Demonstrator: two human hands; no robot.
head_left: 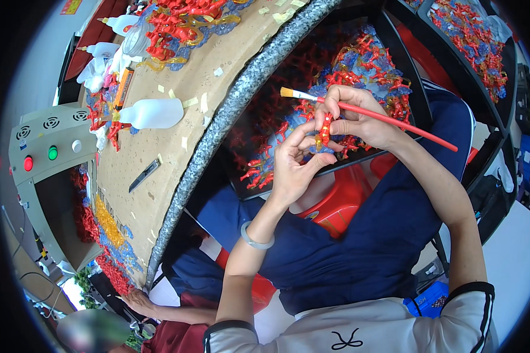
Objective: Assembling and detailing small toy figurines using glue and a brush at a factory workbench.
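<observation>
Buttons, one red and one green, sit on a grey control box point(47, 147) at nine o'clock, and just right of it a curved wooden worktable point(176, 123) carries white squeeze bottles point(153, 113), an orange marker point(122, 87), a dark utility knife point(143, 175) and heaps of red, blue and yellow plastic pieces point(182, 23) toward eleven o'clock. At seven o'clock another person's hand point(138, 301) rests by the table's speckled rim. Near the centre, the left hand point(294, 165), with a pale bangle point(255, 238) on its wrist, is half curled, thumb and fingertips pinched on a small red and yellow figure point(324, 132). Touching that figure from the one o'clock side, the right hand point(356, 117) is closed in a grip: its fingers press the figure's top while also clamping a red-handled paintbrush point(388, 120), whose pale bristles point toward ten o'clock and whose handle runs out toward four o'clock. Behind both hands a black tray point(244, 187) on the person's lap holds many more red and blue figures, and a second tray point(506, 76) of them lies at two o'clock.
</observation>
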